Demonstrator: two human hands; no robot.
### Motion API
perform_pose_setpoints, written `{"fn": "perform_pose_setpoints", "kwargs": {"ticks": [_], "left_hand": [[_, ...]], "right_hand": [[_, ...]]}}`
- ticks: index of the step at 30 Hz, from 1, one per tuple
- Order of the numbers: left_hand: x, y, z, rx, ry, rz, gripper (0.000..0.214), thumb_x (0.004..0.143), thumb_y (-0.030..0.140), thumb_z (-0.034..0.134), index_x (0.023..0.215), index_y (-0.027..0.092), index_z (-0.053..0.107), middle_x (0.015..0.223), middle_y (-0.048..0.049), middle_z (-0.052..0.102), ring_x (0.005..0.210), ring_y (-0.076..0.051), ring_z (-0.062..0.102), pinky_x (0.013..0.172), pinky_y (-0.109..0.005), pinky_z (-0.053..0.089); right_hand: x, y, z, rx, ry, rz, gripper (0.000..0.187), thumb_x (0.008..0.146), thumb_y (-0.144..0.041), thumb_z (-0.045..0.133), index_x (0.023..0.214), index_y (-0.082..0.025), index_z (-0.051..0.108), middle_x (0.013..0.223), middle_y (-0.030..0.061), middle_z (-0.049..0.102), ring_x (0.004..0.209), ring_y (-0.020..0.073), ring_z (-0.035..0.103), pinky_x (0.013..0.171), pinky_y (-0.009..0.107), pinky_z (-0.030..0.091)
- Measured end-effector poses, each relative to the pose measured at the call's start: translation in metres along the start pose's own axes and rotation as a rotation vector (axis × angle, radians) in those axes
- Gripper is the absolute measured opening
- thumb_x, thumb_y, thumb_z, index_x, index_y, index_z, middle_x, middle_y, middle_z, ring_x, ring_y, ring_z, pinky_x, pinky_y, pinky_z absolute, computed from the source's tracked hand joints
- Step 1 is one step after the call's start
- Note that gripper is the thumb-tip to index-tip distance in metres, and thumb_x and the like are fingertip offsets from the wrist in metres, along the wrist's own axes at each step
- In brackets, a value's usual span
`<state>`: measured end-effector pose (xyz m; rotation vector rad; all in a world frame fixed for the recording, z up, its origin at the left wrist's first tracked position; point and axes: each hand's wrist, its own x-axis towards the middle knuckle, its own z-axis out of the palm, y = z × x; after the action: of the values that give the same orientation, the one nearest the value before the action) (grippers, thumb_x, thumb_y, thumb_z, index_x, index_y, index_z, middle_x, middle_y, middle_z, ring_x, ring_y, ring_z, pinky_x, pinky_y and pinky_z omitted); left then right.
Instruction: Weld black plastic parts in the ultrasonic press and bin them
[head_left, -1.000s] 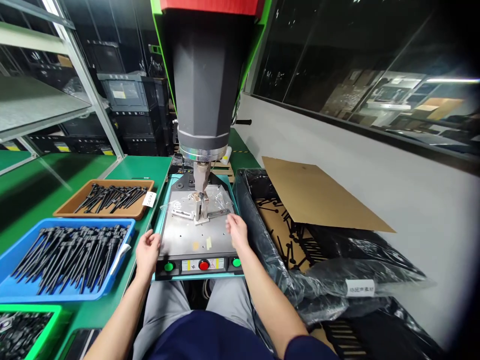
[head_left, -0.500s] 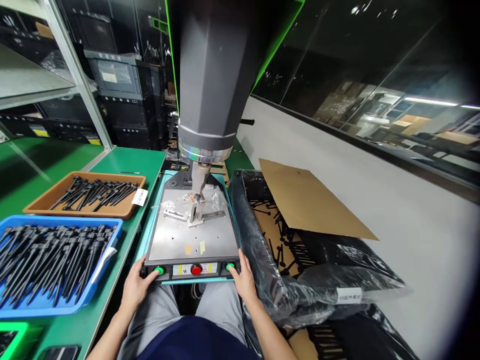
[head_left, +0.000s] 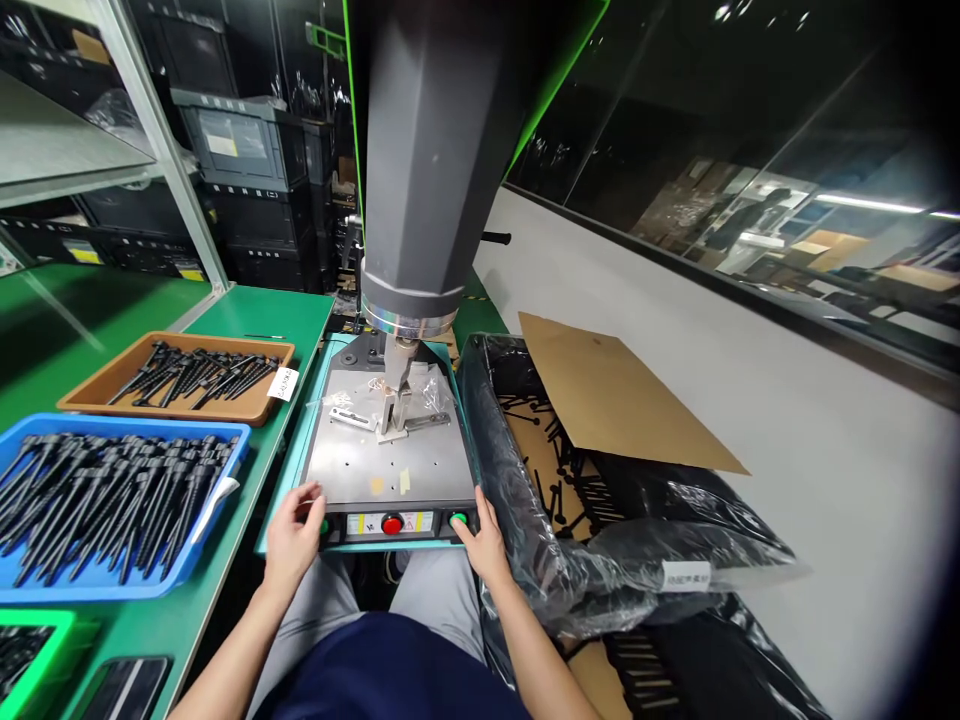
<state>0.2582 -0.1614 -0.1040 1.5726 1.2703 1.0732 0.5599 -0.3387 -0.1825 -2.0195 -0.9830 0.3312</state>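
Note:
My right hand [head_left: 486,540] rests at the front right corner of the machine base, its thumb on the right green button [head_left: 457,519] and its fingers stretched along the side. At the other corner, my left hand [head_left: 294,535] is raised off the panel with bent fingers apart from the thumb and nothing visible in it. The left green button [head_left: 324,526] shows just beside that thumb. Between the hands sits a red button [head_left: 391,524]. A metal fixture [head_left: 391,425] stands on the steel plate [head_left: 360,470], directly under the tip of the machine's horn [head_left: 400,362].
On the green bench at left, a blue tray [head_left: 176,588] and a brown tray [head_left: 255,408] hold black ribbed rods. A phone [head_left: 124,688] lies near a green bin [head_left: 64,640]. At right, a bag-lined box [head_left: 517,510] holds black parts beneath a cardboard sheet [head_left: 630,400].
My left hand has lifted off the left green button and moved slightly up and right, its fingers now bent. The right hand keeps its thumb on its button. The view has shifted slightly.

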Motion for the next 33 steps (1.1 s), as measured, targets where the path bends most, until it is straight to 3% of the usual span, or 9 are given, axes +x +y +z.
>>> {"fn": "perform_pose_setpoints", "kwargs": {"ticks": [2,5,7,10,13,19,27,30,33], "left_hand": [[0.003,0.013,0.022,-0.212,-0.125,-0.087,0.046,0.075,0.05,0.068,0.104,0.016,0.066,0.098,-0.0114,0.071,0.094,-0.025,0.068,0.088,-0.041,0.053],[0.011,0.029,0.056,-0.476,-0.245,-0.26,0.046,0.068,0.045,0.078,0.1,0.014,0.067,0.103,-0.0124,0.071,0.094,-0.024,0.068,0.085,-0.04,0.055],[0.02,0.037,0.073,-0.631,-0.239,-0.368,0.044,0.066,0.037,0.082,0.1,0.014,0.065,0.109,-0.0127,0.069,0.094,-0.022,0.068,0.085,-0.037,0.055],[0.042,0.044,0.087,-0.852,-0.126,-0.533,0.039,0.067,0.024,0.083,0.099,0.015,0.062,0.105,-0.0111,0.067,0.09,-0.019,0.069,0.081,-0.032,0.056],[0.069,0.044,0.088,-0.994,-0.045,-0.607,0.031,0.072,0.024,0.08,0.093,0.016,0.059,0.103,-0.0113,0.067,0.09,-0.018,0.069,0.078,-0.03,0.057],[0.102,0.04,0.079,-1.082,-0.14,-0.775,0.021,0.081,0.024,0.073,0.094,0.014,0.059,0.102,-0.0126,0.066,0.086,-0.018,0.069,0.07,-0.027,0.06],[0.104,0.059,0.071,-1.134,-0.267,-0.873,0.008,0.084,0.008,0.066,0.085,0.01,0.058,0.072,-0.0027,0.06,0.049,-0.003,0.054,0.041,-0.009,0.045],[0.1,0.065,0.066,-1.188,-0.292,-0.852,0.01,0.084,0.005,0.064,0.083,0.011,0.057,0.064,0.0019,0.053,0.048,-0.002,0.051,0.041,-0.008,0.043],[0.094,0.07,0.058,-1.251,-0.296,-0.787,0.012,0.084,0.002,0.061,0.087,0.013,0.058,0.068,0.0018,0.055,0.051,-0.003,0.053,0.045,-0.009,0.045]], "right_hand": [[0.0,0.0,0.001,0.0,0.01,-0.006,0.075,0.084,-0.044,0.058,0.151,-0.021,0.031,0.151,0.0143,0.039,0.14,0.0294,0.039,0.112,0.045,0.037],[0.0,0.0,0.001,-0.002,0.01,-0.006,0.075,0.084,-0.045,0.059,0.15,-0.021,0.033,0.15,0.0146,0.041,0.139,0.0295,0.04,0.112,0.045,0.037],[-0.001,-0.001,0.0,-0.002,0.003,-0.002,0.076,0.084,-0.046,0.059,0.15,-0.021,0.033,0.149,0.0147,0.041,0.139,0.0295,0.04,0.112,0.045,0.037],[-0.002,-0.002,-0.001,0.0,0.0,0.003,0.076,0.084,-0.047,0.058,0.15,-0.021,0.032,0.15,0.0148,0.041,0.139,0.0295,0.04,0.112,0.046,0.037],[-0.003,-0.003,-0.001,0.006,0.002,0.01,0.076,0.085,-0.048,0.057,0.151,-0.022,0.031,0.15,0.0151,0.04,0.139,0.0299,0.039,0.111,0.047,0.037],[-0.002,-0.003,0.0,0.025,0.003,0.004,0.075,0.085,-0.048,0.056,0.15,-0.02,0.032,0.15,0.0155,0.041,0.14,0.0291,0.039,0.113,0.047,0.035],[0.0,-0.005,0.0,0.053,0.05,0.008,0.072,0.082,-0.045,0.06,0.147,-0.02,0.039,0.147,0.0147,0.045,0.137,0.0292,0.044,0.111,0.047,0.037],[0.002,-0.006,-0.004,0.08,0.047,0.023,0.067,0.082,-0.046,0.06,0.142,-0.021,0.046,0.142,0.0137,0.052,0.131,0.0289,0.049,0.108,0.046,0.041],[0.006,-0.02,-0.007,0.066,0.191,0.023,0.054,0.084,-0.048,0.057,0.128,-0.016,0.059,0.128,0.017,0.061,0.12,0.0302,0.057,0.103,0.047,0.045]]}}
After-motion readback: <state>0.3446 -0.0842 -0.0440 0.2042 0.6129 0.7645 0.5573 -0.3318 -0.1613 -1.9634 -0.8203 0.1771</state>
